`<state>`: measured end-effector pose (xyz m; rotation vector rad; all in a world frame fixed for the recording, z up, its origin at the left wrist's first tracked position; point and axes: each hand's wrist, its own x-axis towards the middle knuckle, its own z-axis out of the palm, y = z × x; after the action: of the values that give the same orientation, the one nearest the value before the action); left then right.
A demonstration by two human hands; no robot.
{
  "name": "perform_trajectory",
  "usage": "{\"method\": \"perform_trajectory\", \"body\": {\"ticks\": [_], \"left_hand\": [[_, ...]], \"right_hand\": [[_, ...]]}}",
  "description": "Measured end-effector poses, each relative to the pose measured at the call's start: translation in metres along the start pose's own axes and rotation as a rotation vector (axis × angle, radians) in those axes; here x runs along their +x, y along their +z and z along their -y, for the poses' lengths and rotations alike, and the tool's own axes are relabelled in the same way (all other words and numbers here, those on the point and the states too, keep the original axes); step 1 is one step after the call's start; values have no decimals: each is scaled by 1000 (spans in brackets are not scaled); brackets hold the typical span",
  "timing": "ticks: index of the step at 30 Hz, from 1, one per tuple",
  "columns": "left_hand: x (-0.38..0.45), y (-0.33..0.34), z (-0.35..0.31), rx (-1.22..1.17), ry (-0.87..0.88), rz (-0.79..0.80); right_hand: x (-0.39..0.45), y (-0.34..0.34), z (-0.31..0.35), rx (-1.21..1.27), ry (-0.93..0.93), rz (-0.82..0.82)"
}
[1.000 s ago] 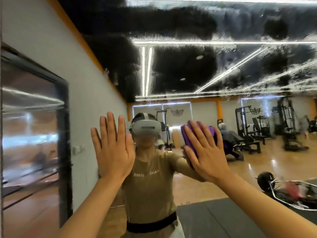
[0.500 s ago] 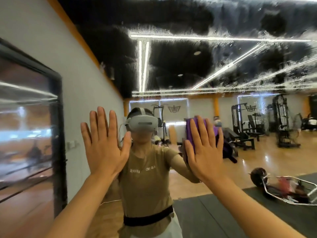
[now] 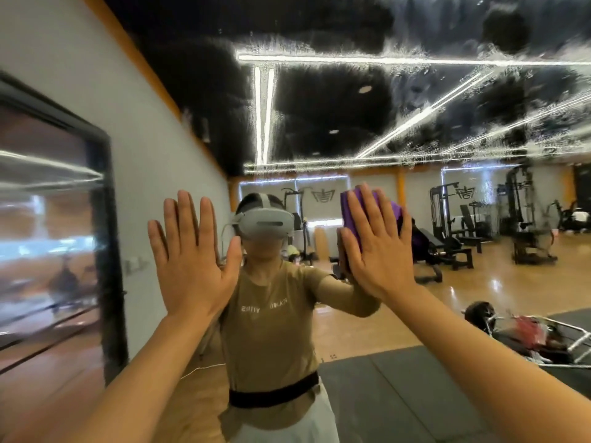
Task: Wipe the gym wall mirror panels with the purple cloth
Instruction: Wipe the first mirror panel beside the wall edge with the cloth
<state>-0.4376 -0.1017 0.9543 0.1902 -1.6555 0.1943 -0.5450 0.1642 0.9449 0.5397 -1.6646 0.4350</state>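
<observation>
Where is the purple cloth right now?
In the head view, the purple cloth sits right of centre, pressed flat against the mirror under the right hand, beside the reflected headset.

The large gym wall mirror [image 3: 415,129] fills the view as one flat pane, and both hands lie on it. The flat left hand [image 3: 188,257] covers the glass at the left; the right hand [image 3: 377,247] presses the folded purple cloth [image 3: 351,212] further right. Above and right of them the smeared glass is uncovered. A black-framed window [image 3: 105,219] bounds the far left
</observation>
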Motion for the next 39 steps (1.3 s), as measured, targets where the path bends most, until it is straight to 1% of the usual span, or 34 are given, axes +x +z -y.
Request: {"method": "perform_trajectory", "body": {"ticks": [2, 5, 8, 14, 18, 21, 24, 28, 31, 33, 35, 37, 39], "left_hand": [[-1, 0, 0, 4, 6, 0], [-2, -1, 0, 7, 7, 10], [0, -1, 0, 6, 5, 14], [-1, -1, -1, 4, -1, 34], [-1, 0, -2, -20, 91, 47], [-8, -1, -8, -42, 96, 59], [-14, -5, -13, -53, 81, 102], [-15, -8, -12, -45, 85, 158], [-15, -9, -11, -36, 92, 176], [-15, -10, -12, -35, 94, 176], [-16, -10, -14, -35, 92, 178], [-18, -9, -15, -32, 88, 180], [-19, -8, -15, -23, 90, 186]], "right_hand": [[25, -2, 2, 26, 40, -14], [23, -1, 4, 18, 39, -47], [-18, 4, 2, -9, -9, -46], [-135, 10, -17, -104, -155, 42], [-166, 7, -24, -139, -189, 146], [-159, 2, -24, -115, -178, 199], [-122, -6, -21, -77, -185, 196], [-37, -10, -21, 2, -58, 139], [-18, -8, -18, 30, 8, 102], [-39, -4, -13, 7, 4, 54], [-81, 3, -8, -20, -41, 47], [-139, 10, -6, -40, -98, 75], [-194, 14, -4, -68, -163, 135]]}}
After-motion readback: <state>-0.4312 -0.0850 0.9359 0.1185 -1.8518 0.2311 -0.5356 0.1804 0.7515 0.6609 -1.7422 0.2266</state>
